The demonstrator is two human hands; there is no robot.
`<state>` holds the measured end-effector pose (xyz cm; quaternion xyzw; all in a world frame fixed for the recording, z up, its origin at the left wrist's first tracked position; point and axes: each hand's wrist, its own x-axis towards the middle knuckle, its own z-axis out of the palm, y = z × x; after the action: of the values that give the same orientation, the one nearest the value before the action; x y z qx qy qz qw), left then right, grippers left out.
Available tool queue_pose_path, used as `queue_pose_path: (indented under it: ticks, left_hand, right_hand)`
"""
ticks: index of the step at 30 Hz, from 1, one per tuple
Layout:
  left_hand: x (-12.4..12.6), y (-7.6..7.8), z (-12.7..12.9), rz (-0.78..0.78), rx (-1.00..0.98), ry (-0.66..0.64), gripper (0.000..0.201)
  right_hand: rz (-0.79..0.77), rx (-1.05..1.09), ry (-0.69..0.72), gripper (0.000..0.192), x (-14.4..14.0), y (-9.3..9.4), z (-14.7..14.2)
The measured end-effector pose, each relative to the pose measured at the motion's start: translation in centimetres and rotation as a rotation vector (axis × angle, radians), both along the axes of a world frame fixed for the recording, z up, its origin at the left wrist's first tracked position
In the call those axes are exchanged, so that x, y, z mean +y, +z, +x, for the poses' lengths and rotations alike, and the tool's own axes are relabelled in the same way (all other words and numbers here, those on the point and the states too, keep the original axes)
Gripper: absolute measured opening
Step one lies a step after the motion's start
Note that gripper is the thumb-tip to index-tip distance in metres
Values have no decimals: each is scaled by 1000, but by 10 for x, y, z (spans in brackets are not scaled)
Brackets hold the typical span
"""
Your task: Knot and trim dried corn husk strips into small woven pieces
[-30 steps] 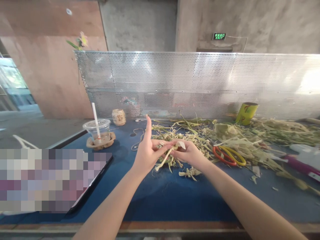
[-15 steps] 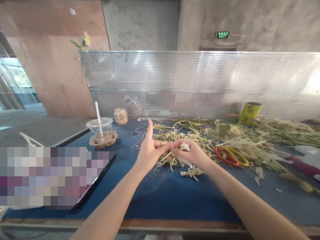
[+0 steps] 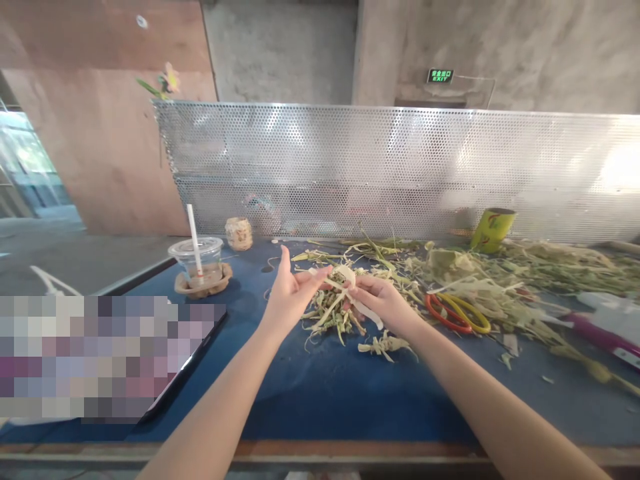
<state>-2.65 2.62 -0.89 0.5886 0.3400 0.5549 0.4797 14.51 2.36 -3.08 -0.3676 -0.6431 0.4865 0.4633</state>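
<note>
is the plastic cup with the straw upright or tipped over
Upright: the plastic cup stands on its holder on the blue table, straw pointing up.

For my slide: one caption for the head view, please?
Both hands hold a pale leaf strip above a blue table.

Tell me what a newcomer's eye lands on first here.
Centre frame, the left hand and right hand pinch a pale leaf strip above the blue table. A heap of dried stalks sprawls to the right, orange-and-yellow scissors at its edge.
</note>
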Motion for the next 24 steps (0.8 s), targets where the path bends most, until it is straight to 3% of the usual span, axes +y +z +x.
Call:
queue_pose_path:
  ticks: [3,5,10,16,24]
  left_hand:
    - [-6,0,4,-114,-13,-145,112]
    - [-9,1,6,-97,-5,-211,112]
    - [-10,0,7,-51,22,-188,107]
    - [-10,1,8,-173,-76,-196,103]
    - [-4,-4,10,-156,13,-146,110]
  right_hand:
    - [21,-19,-29,37,-2,2,-2]
    - [69,-52,-58,36,-3,3,-3]
    - [255,-111,-140,25,-5,3,-2]
    - [46,79,-122,27,-4,0,-4]
    - [86,-39,-187,23,-8,11,-3]
